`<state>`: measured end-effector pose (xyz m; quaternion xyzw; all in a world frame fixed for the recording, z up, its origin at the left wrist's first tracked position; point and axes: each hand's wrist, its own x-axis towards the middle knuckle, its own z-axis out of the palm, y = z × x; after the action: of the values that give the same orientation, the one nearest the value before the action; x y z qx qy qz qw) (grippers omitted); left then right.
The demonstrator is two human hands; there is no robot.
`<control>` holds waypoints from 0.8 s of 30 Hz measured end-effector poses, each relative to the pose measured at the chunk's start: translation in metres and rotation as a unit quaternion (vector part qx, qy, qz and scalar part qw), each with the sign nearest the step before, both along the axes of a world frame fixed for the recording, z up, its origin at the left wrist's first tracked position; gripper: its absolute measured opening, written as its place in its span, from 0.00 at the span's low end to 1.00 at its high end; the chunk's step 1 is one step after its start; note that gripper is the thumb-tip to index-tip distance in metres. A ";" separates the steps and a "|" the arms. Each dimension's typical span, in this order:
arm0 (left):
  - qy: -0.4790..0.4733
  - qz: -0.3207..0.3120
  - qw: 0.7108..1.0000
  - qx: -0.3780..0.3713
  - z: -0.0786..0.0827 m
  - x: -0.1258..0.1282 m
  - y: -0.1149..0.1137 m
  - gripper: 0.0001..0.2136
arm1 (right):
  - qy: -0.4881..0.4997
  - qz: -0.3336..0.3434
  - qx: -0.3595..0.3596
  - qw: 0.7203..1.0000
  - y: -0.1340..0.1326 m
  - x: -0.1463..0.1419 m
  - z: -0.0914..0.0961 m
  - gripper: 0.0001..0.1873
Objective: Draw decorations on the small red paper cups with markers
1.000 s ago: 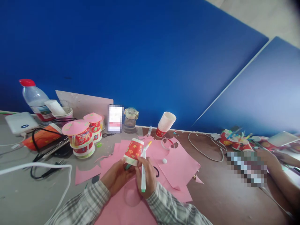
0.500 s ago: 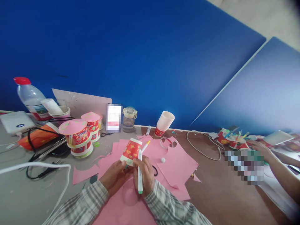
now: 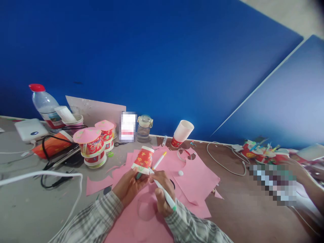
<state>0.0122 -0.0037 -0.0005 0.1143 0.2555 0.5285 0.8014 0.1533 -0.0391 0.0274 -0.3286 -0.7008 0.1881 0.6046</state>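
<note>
My left hand (image 3: 129, 185) is closed round the rim of an upturned red paper cup (image 3: 143, 159) with yellow stars, held tilted above the pink paper sheets (image 3: 192, 175). My right hand (image 3: 163, 190) grips a white marker with a green end (image 3: 164, 193), its tip against the cup's lower edge. A second marker with a yellow tip (image 3: 160, 160) shows just behind the cup.
Stacked red cups with pink paper cone lids (image 3: 92, 146) stand at the left, by a water bottle (image 3: 45, 106), a glass jar (image 3: 144, 128) and black and white cables (image 3: 50, 172). A tilted stack of paper cups (image 3: 182, 133) stands behind. Another person's arm (image 3: 307, 184) reaches in at the right.
My right hand has turned the white marker from upright to slanting, with its green end swung out to the right. The cup stays in my left hand; the view shifted slightly.
</note>
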 end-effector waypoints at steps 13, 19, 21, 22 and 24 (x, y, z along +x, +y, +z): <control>0.012 -0.008 1.000 0.026 -0.004 -0.001 0.000 0.14 | 0.035 -0.001 -0.075 0.997 -0.002 -0.002 -0.002 0.18; 0.002 -0.007 0.999 0.044 0.000 0.000 -0.001 0.13 | 0.029 0.001 -0.074 0.997 -0.001 -0.002 -0.002 0.18; 0.002 -0.004 0.999 0.043 0.000 0.000 -0.001 0.14 | 0.028 -0.001 -0.076 0.997 -0.002 -0.003 -0.003 0.18; 0.005 -0.002 0.999 0.040 0.000 0.000 -0.001 0.15 | 0.027 -0.004 -0.078 0.997 -0.002 -0.003 -0.003 0.18; 0.014 0.001 0.999 0.033 -0.001 0.000 -0.001 0.14 | 0.028 -0.012 -0.084 0.996 -0.002 -0.003 -0.004 0.18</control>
<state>0.0121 -0.0043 -0.0015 0.1480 0.2485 0.5356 0.7933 0.1499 -0.0411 0.0229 -0.3809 -0.6615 0.2479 0.5965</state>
